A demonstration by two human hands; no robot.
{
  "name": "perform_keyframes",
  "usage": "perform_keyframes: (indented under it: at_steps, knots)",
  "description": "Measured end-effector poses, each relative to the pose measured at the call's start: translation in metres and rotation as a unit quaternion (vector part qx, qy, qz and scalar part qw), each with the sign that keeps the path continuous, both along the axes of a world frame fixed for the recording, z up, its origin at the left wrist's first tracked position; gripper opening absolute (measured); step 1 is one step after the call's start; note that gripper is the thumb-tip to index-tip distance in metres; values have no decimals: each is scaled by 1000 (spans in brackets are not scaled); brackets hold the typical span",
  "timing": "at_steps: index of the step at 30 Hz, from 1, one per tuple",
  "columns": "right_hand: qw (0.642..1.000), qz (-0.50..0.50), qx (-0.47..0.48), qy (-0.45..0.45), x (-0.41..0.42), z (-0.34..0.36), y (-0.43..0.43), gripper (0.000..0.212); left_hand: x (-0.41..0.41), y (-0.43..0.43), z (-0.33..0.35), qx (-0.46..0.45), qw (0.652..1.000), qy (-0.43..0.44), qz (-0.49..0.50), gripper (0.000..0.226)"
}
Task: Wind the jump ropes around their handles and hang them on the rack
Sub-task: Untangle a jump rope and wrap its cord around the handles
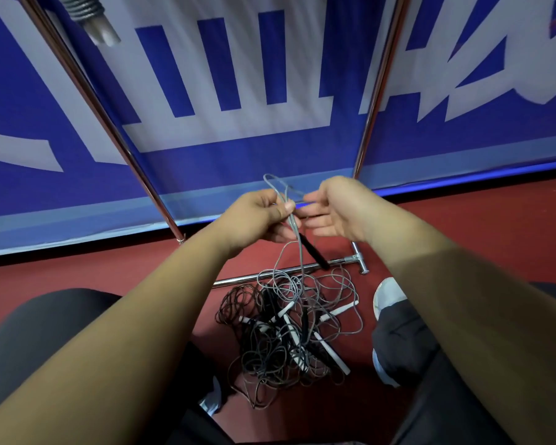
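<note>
The left hand (pixel 257 216) pinches a grey rope (pixel 295 227) that loops above its fingers, and a black handle (pixel 315 253) dangles below. The right hand (pixel 334 210) reaches the loop; its grip is unclear. A tangled pile (pixel 289 332) of ropes lies on the red floor (pixel 463 226) by the rack (pixel 85 91), before a blue banner (pixel 238 155).

Both bare forearms reach forward and nearly meet, the left hand (pixel 257 216) curled, thumb clamping a grey jump rope (pixel 290 216), the right hand (pixel 333 210) just beside it with fingers loosely extended leftward, any pinch unclear.
</note>
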State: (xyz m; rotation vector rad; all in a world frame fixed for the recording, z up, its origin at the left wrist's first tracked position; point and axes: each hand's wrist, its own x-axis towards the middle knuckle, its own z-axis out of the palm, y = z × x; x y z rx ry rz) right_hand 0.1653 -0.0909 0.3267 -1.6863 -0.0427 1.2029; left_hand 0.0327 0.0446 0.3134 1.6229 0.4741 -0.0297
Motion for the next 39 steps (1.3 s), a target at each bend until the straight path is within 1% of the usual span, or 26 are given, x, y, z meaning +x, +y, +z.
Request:
perform_keyframes:
  at_steps: [1, 3, 4, 5, 7, 8, 10, 13, 15, 16, 17, 18, 20, 22, 23, 25, 27, 29, 30, 32, 34, 36, 39]
  knots:
    - [998, 49, -22, -14, -3, -4, 0, 48, 0, 1, 3, -22, 1000, -4, 20, 16]
    - [990, 133, -36, -27, -10, -9, 0, 61, 1, 4, 8, -73, 995, -10, 63, 20]
    - [984, 170, -39, -32, -14, -10, -2, 61, 1, 5, 10, -100, 991, -13, 85, 19]
    - [976, 207, -46, -46, -17, -10, -2, 55, 2, 7, 12, -127, 986, -17, 106, 17]
    - [963, 254, -45, -80, -21, -9, -4, 33, 2, 14, 14, -167, 976, -14, 136, 15]
    - [960, 261, -32, -94, -23, -7, -4, 24, 2, 17, 15, -179, 973, -7, 144, 16]
    - [958, 263, -6, -116, -26, -6, -5, 17, 0, 23, 16, -210, 965, 8, 154, 21]
    - [959, 247, 17, -135, -31, -5, -6, 17, 0, 30, 16, -253, 952, 29, 170, 31]
    - [965, 214, 32, -148, -32, -3, -5, 21, 0, 33, 10, -252, 950, 63, 171, 34]
    - [970, 190, 43, -147, -32, -1, -4, 22, 0, 34, 4, -245, 953, 92, 153, 34]
    - [975, 165, 54, -141, -30, 0, -3, 23, -1, 31, -1, -229, 958, 124, 116, 34]
    - [980, 138, 67, -130, -29, 3, -2, 24, -3, 28, -7, -195, 967, 153, 60, 36]
    - [987, 84, 92, -103, -26, 8, -1, 27, -7, 18, -22, -72, 977, 184, -76, 39]
    - [989, 42, 114, -83, -24, 13, 1, 29, -10, 8, -35, 43, 962, 194, -186, 40]
    - [989, 25, 122, -79, -23, 15, 1, 29, -11, 4, -38, 84, 950, 197, -228, 38]
    - [987, -15, 140, -72, -20, 18, 1, 30, -10, -2, -45, 140, 928, 212, -274, 33]
    - [984, -63, 157, -60, -14, 18, 0, 29, -11, -4, -42, 157, 917, 229, -286, 36]
    - [980, -103, 164, -42, -9, 16, -1, 24, -11, -1, -38, 166, 913, 225, -297, 31]
    - [978, -118, 167, -29, -6, 15, -1, 23, -11, 2, -37, 156, 917, 221, -293, 27]
    - [974, -149, 169, -9, 0, 11, -2, 22, -12, 6, -32, 99, 935, 217, -261, 24]
    - [978, -151, 140, -27, 6, 5, -3, 23, -10, 9, -25, 57, 956, 199, -208, 21]
    - [989, -103, 82, -70, 9, -2, -5, 23, -7, 11, -13, 11, 976, 158, -151, 15]
    - [993, 21, -12, -114, 5, -6, -12, 23, -2, 15, 6, -92, 990, 90, -50, 15]
